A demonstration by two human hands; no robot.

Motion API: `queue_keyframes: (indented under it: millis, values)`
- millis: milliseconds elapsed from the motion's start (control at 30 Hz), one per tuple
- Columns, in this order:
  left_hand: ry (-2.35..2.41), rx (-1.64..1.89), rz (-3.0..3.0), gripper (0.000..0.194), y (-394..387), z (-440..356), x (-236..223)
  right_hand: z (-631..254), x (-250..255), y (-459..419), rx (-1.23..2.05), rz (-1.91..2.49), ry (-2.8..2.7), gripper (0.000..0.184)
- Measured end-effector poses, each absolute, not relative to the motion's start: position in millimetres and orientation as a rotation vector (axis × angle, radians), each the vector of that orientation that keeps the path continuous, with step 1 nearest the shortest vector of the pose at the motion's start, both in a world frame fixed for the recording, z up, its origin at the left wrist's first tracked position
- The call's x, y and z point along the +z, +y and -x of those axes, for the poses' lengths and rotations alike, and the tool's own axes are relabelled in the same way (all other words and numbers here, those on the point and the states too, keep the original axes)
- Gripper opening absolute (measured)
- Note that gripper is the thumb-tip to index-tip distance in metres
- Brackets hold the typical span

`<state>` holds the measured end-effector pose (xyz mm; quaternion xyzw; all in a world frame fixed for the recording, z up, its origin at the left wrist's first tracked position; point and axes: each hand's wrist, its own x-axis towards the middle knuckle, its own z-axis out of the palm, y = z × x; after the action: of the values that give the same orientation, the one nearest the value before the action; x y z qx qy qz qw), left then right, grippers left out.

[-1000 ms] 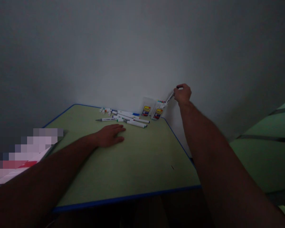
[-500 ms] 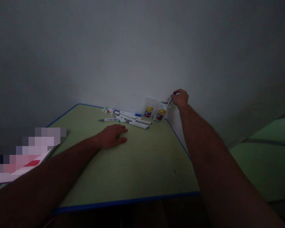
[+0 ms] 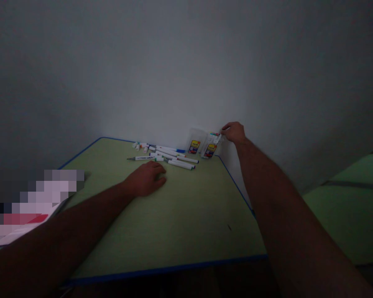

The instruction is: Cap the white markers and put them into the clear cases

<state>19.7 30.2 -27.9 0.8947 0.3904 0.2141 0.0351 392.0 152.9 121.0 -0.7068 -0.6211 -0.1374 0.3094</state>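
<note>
Marker (image 3: 219, 137) in R hand (image 3: 233, 132) looks slim, tilted, prob. white.

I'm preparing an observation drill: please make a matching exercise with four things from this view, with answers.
1. bare right grip
2. bare left grip
3. pale-green tabletop
4. loose, slim white marker pens

A. edged in blue
B. at a clear plastic box's top
C. lying near the tabletop's back edge
D. palm down, nearer the camera than the pens

Pairs: 1-B, 2-D, 3-A, 4-C

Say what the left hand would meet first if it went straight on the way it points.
Probably the nearest white markers, lying just past the left hand's fingertips; depth is unclear in this dim view.
</note>
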Motion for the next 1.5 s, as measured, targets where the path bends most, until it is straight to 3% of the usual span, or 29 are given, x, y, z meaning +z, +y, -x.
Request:
queue_keyframes:
  millis: [1500]
  values:
    - [1.196,0.694,-2.737,0.037,31.4,-20.5,-28.1,-382.8,120.2,153.8,-0.457,2.125,-1.944,0.016]
